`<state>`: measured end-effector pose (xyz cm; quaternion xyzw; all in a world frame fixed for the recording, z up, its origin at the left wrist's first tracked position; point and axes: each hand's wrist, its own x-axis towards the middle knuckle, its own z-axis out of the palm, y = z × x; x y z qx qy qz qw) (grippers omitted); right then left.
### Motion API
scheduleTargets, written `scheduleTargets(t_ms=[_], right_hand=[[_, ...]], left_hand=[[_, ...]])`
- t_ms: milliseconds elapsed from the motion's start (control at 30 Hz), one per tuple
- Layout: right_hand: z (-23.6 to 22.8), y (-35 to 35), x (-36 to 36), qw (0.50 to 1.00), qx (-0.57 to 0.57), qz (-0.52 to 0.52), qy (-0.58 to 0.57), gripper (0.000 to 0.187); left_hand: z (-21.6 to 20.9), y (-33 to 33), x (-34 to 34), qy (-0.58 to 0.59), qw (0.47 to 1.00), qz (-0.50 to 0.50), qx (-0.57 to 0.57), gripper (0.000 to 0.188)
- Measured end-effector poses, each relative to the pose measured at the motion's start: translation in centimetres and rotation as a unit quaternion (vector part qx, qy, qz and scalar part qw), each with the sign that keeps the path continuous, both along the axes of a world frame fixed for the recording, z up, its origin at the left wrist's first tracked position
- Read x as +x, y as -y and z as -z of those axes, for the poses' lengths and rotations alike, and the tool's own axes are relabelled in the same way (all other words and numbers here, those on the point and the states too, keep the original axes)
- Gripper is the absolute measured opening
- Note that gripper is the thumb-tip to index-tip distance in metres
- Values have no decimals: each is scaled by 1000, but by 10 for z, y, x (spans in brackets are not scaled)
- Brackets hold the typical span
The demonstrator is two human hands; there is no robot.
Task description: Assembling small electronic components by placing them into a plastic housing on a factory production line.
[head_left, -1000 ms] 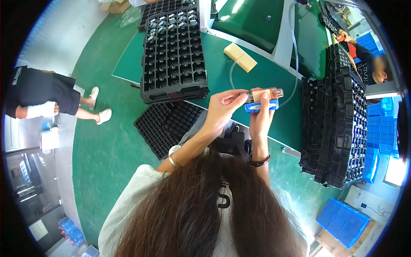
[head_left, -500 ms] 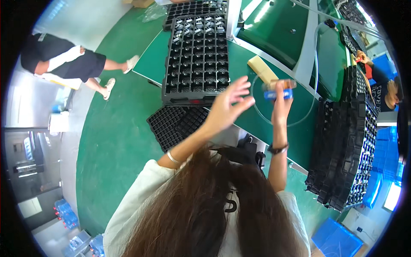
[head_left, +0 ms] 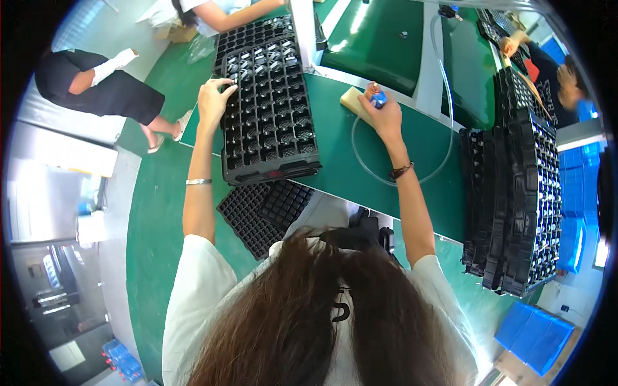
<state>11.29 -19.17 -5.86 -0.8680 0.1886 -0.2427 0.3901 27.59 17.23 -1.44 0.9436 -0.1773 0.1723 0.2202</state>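
My left hand (head_left: 214,103) reaches to the left edge of a black compartment tray (head_left: 273,168). Its thumb and fingertips pinch what looks like a small metal part (head_left: 234,82) at the tray's far left. Similar silvery parts lie in the tray's far rows, while its nearer pockets look dark. To the right, over the green table (head_left: 347,151), my right hand (head_left: 386,117) is closed around a small blue-and-copper handheld tool (head_left: 378,98). The fingers hide much of that tool. Beside this hand lies a pale yellow block (head_left: 354,103).
A clear hose (head_left: 358,157) loops around my right wrist area. Tall stacked black trays (head_left: 508,206) stand at the right; more trays (head_left: 248,219) lie below the table edge. Other people work at the far side (head_left: 225,19) and right (head_left: 566,90); one person (head_left: 103,90) stands left.
My left hand has moved left and away to the tray's edge, its spread fingers now pinched. My right hand has shifted left with the tool. A person's arm has come into view beyond the tray.
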Motion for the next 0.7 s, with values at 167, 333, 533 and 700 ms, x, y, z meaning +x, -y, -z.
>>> scheduleTargets(t_ms=[167,333,533,700], right_hand=[[-11,-2,-22,996,2,-37,82,64],[-23,-3,-39,999,-2,-29,34,60],[-9,3,-24,996,-15,-48,74,57],[-4,10,8,995,-15,-81,54,41]], left_hand=[[-4,1,0,75,995,57,34,21],[-5,4,-3,9,993,74,-94,22],[-21,10,-27,-190,875,108,-433,21],[-67,55,-130,-346,750,139,-546,28]])
